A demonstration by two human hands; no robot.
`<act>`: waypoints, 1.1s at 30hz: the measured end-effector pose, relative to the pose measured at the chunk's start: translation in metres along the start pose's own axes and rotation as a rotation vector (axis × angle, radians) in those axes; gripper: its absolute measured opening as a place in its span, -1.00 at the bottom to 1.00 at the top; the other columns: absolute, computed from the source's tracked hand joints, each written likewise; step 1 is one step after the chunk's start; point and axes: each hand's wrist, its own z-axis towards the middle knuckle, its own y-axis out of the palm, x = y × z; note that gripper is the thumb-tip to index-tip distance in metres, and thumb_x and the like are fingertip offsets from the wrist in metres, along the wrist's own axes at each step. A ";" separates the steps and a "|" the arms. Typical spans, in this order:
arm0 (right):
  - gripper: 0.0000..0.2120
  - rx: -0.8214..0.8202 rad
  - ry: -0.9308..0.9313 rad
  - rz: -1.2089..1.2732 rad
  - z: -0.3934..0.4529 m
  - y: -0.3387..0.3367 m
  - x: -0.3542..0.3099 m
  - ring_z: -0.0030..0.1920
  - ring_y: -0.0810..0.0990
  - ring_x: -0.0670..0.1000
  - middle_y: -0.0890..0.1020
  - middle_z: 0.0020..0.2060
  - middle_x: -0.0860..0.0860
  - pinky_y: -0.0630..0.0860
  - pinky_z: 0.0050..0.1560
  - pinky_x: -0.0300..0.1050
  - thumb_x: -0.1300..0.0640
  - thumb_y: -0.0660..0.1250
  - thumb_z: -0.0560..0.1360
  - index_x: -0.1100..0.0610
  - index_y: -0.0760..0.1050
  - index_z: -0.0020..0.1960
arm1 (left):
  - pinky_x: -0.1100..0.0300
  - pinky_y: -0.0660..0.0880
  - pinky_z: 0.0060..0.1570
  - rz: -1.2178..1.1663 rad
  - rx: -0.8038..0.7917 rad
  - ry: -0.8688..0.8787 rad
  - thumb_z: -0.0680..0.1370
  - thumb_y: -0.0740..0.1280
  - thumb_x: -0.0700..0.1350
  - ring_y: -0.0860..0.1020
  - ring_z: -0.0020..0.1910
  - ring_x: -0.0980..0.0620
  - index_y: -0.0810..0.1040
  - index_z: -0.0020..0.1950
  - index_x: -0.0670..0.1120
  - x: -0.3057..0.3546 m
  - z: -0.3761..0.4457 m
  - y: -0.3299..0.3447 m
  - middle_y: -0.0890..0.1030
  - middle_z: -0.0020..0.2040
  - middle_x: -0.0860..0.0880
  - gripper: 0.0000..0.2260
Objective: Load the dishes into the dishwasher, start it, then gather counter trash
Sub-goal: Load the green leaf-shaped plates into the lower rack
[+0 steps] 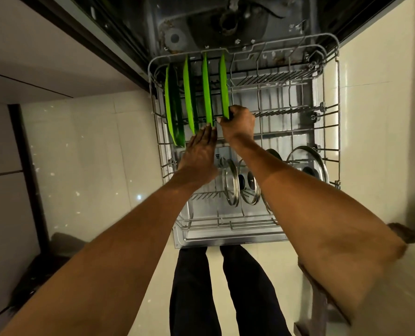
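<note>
The dishwasher's lower wire rack (332, 132) is pulled out over the open door. Several green plates stand on edge in its far left rows. My right hand (238, 123) grips the near edge of the rightmost green plate (224, 86). With fingers straight, my left hand (199, 154) touches the near edge of the green plate (207, 90) beside it. Three glass pot lids (230, 181) stand upright in the rack's near rows.
The dark dishwasher tub (226, 23) opens beyond the rack. Cabinet fronts (3, 141) run along the left and pale floor tiles (92, 141) lie around the door. The rack's right half holds bare tines. My legs (221, 287) stand at the door's near edge.
</note>
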 end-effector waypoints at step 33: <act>-0.29 -0.146 -0.911 -0.823 -0.349 -0.007 -0.251 0.64 -0.17 0.05 -0.11 0.65 0.11 -0.23 0.61 0.01 -0.04 0.08 0.65 0.18 -0.15 0.66 | 0.05 -0.24 0.57 0.156 0.523 -0.214 0.65 0.19 -0.02 -0.23 0.62 -0.07 -0.21 0.63 -0.17 -0.093 -0.336 -0.201 -0.20 0.64 -0.16 -0.27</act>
